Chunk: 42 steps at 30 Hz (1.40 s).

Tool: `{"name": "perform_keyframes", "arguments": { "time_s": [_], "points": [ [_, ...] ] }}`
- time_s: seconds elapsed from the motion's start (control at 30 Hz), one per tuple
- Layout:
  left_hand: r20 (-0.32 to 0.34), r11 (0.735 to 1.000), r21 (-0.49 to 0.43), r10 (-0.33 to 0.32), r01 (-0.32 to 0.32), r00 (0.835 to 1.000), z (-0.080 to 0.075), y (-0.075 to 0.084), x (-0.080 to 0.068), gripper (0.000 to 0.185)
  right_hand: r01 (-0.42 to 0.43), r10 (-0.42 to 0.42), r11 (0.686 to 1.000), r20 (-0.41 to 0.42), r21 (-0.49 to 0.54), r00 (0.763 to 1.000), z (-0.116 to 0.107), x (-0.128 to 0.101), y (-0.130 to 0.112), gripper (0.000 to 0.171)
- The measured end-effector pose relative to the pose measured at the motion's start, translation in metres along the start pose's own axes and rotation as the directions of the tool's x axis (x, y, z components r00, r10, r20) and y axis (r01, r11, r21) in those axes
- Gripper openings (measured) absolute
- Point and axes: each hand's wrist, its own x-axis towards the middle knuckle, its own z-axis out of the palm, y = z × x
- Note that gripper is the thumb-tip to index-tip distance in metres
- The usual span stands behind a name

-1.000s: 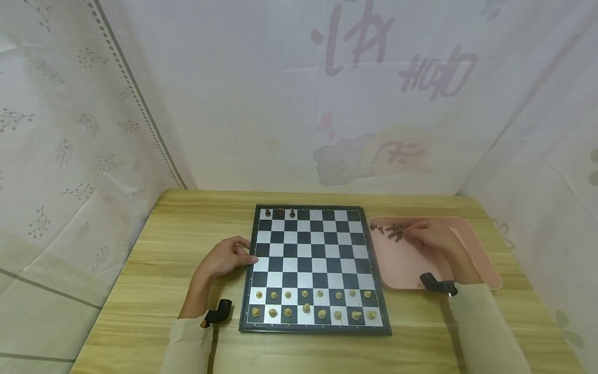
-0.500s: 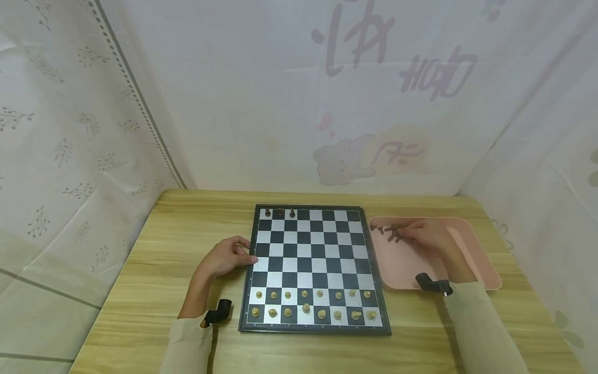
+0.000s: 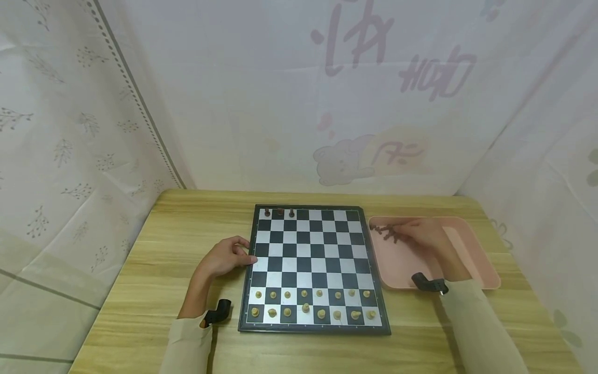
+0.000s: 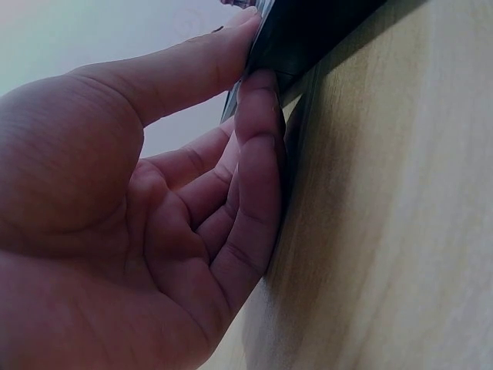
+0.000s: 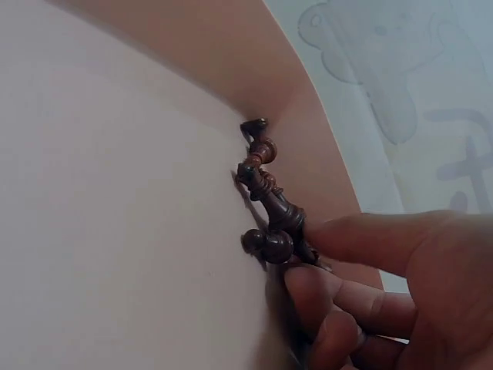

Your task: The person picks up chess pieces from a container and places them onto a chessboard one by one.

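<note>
A black-and-white chessboard (image 3: 310,251) lies on the table. My left hand (image 3: 227,256) grips its left edge; in the left wrist view the thumb (image 4: 192,73) lies over the top face and the fingers (image 4: 258,177) curl against the side. To the board's right, my right hand (image 3: 427,236) reaches into a pink tray (image 3: 402,270). Dark brown chess pieces (image 5: 269,204) lie heaped by its wall. Thumb and forefinger pinch a dark chess piece (image 5: 310,253) at the near end of the heap, mostly hidden by the fingers.
Two rows of pale chess pieces (image 3: 306,308) stand along the board's near side. At the far left corner stand three dark chess pieces (image 3: 280,212). The wooden table (image 3: 187,218) ends at a printed curtain (image 3: 261,104) behind.
My right hand has shifted a little to the left in the tray, over the dark pieces, some of which have moved left. My left hand stays at the board's edge.
</note>
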Motion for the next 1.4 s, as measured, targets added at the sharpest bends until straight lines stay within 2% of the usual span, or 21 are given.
{"name": "perform_keyframes", "arguments": {
  "time_s": [0.1, 0.3, 0.47, 0.7, 1.0, 1.23, 1.4],
  "points": [
    [0.000, 1.000, 0.001, 0.002, -0.002, 1.000, 0.0000, -0.0012, 0.0003, 0.045, 0.016, -0.015, 0.999, 0.002, -0.032, 1.000, 0.0013, -0.0006, -0.0024, 0.030],
    [-0.007, 1.000, -0.002, -0.010, 0.010, 1.000, 0.0000, -0.0018, 0.0009, 0.044, 0.115, -0.114, 0.990, 0.017, -0.082, 0.993, 0.0034, -0.0010, -0.0036, 0.020],
    [-0.014, 1.000, -0.002, -0.001, 0.001, 1.000, -0.0003, -0.0025, 0.0013, 0.045, 0.139, -0.138, 0.983, 0.019, -0.123, 0.990, 0.0041, 0.0019, -0.0042, 0.016],
    [-0.011, 1.000, -0.014, 0.016, -0.016, 1.000, -0.0012, -0.0025, 0.0012, 0.047, 0.197, -0.196, 0.980, 0.064, -0.016, 0.979, 0.0066, 0.0058, -0.0069, 0.011],
    [-0.010, 1.000, -0.022, 0.019, -0.019, 1.000, -0.0005, -0.0043, 0.0018, 0.047, 0.121, -0.120, 0.988, 0.013, -0.093, 0.993, 0.0078, 0.0035, -0.0047, 0.016],
    [-0.011, 1.000, -0.020, 0.019, -0.020, 1.000, -0.0005, -0.0036, 0.0016, 0.047, 0.090, -0.092, 0.989, -0.008, -0.115, 0.996, 0.0090, 0.0053, -0.0025, 0.017],
    [-0.015, 1.000, -0.014, 0.012, -0.012, 1.000, 0.0001, -0.0033, 0.0009, 0.047, 0.089, -0.089, 0.992, -0.005, -0.092, 0.996, 0.0091, 0.0036, -0.0034, 0.016]
  ]
}}
